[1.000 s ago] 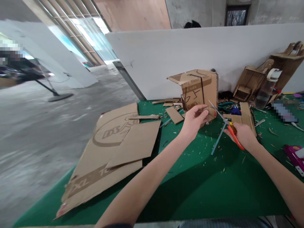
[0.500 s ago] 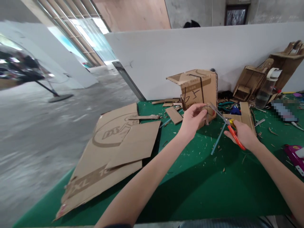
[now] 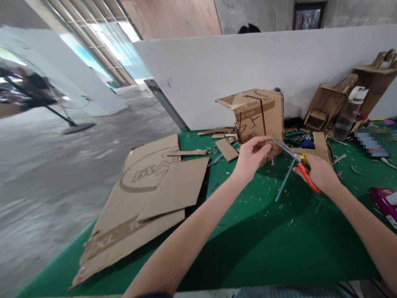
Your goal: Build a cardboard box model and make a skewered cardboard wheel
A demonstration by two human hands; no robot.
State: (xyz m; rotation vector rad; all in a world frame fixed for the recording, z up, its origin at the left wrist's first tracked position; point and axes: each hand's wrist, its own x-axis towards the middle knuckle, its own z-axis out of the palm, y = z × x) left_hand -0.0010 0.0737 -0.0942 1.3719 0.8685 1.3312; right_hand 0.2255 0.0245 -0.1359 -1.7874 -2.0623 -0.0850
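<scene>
My right hand (image 3: 322, 171) is closed around the red and yellow handles of a pair of scissors (image 3: 287, 149). The blades point up and left, their tips right by the fingers of my left hand (image 3: 250, 159). Thumb and fingertips of that hand pinch a small piece of cardboard (image 3: 269, 140), mostly hidden by the fingers. A thin strip hangs just below it. Directly behind stands a cardboard box (image 3: 257, 120) with black marker strokes and a dark band. A translucent bluish stick (image 3: 284, 182) lies on the green table (image 3: 248, 248) beneath the scissors.
Large flat cardboard sheets (image 3: 145, 190) lie at the left. Cardboard scraps (image 3: 227, 149) litter the table near the box. A water bottle (image 3: 347, 114), a phone (image 3: 372, 142) and a magenta device (image 3: 384, 203) are at the right. A white partition (image 3: 198, 82) borders the back.
The scissor handles have drawn closer together in my right hand, and the blades look more closed. My left hand stays nearly in place, while the thin strip has shifted slightly.
</scene>
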